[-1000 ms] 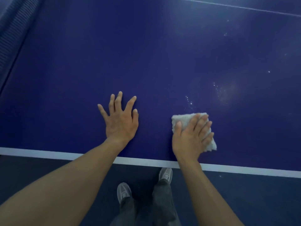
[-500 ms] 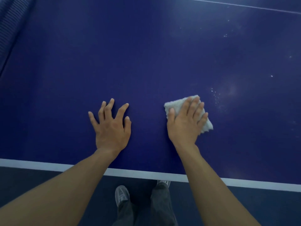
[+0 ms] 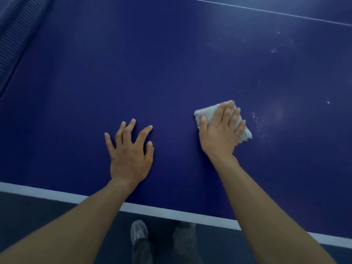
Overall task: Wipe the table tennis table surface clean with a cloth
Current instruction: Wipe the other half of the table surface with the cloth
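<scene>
Two hands in view, inspector. What is the state of each?

Left hand [image 3: 131, 157]: laid palm down on the blue table tennis table [image 3: 152, 73], fingers spread, holding nothing. Right hand [image 3: 219, 134]: laid flat on a white terry cloth [image 3: 206, 111], fingers straight and close together, thumb along the cloth's left edge. It presses the cloth down and does not clutch it.

Where exactly does the cloth lie?

Folded small, on the table surface under the right palm. Its far left corner and its right edge show past the fingers. It sits to the right of the left hand, apart from it, and inward from the white edge line [image 3: 57, 194].

Condition of the surface?

White specks [image 3: 260, 126] are scattered just to the right of the cloth, with a faint hazy patch beyond them. More specks [image 3: 274, 51] lie farther off, towards a thin white line [image 3: 266, 10] at the top.

Anything else to note?

A ribbed blue band [image 3: 17, 29] runs along the upper left; I cannot tell what it is. Below the table edge are a grey shoe [image 3: 139, 231] and dark trousers [image 3: 184, 239] over a dark floor.
</scene>
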